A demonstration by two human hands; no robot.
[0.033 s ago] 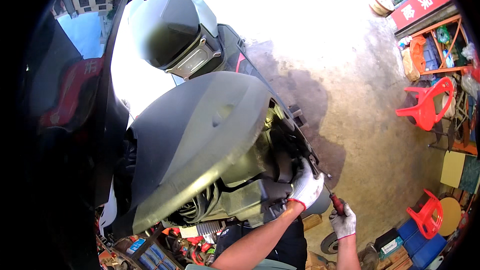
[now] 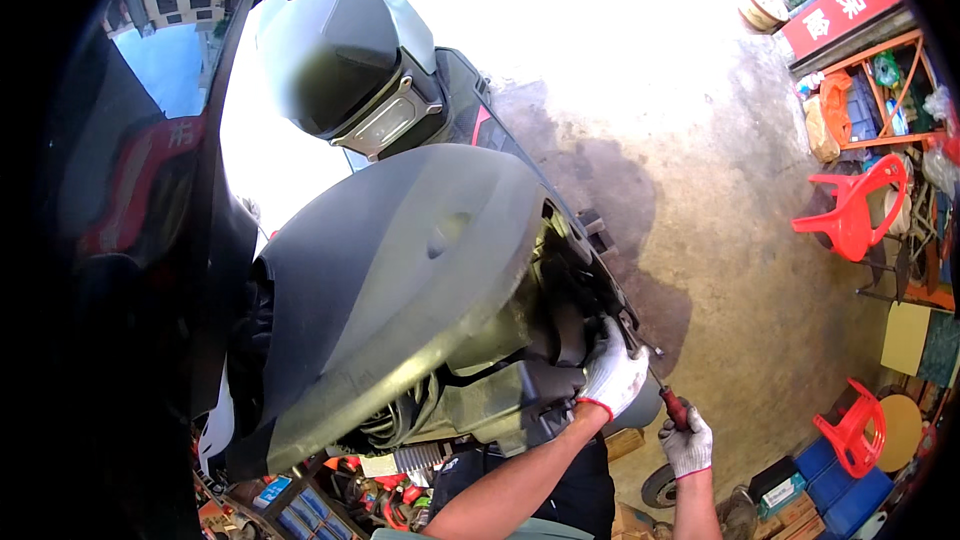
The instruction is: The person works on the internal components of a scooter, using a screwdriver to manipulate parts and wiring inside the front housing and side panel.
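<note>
A motor scooter's large dark grey body shell (image 2: 400, 260) fills the middle, with its dark inner parts (image 2: 490, 400) bared along the near side. My left hand (image 2: 612, 372), in a white knit glove with a red cuff, is closed at the edge of the scooter's side panel (image 2: 622, 305). Its fingertips are partly hidden among the dark parts. In a matching glove, my right hand (image 2: 688, 443) grips the red handle of a screwdriver (image 2: 676, 408). The metal shaft slants up and left to the side of my left hand; where its tip sits is hidden.
Another scooter (image 2: 385, 120) stands beyond the shell. At the right are red plastic chairs (image 2: 858, 208), an orange metal rack (image 2: 885, 60) and blue boxes (image 2: 845, 490). A small wheel (image 2: 660, 487) lies near my right forearm. Several boxed parts (image 2: 300, 510) crowd the lower left.
The grey body shell has shifted very slightly. Both hands and the screwdriver keep their places.
</note>
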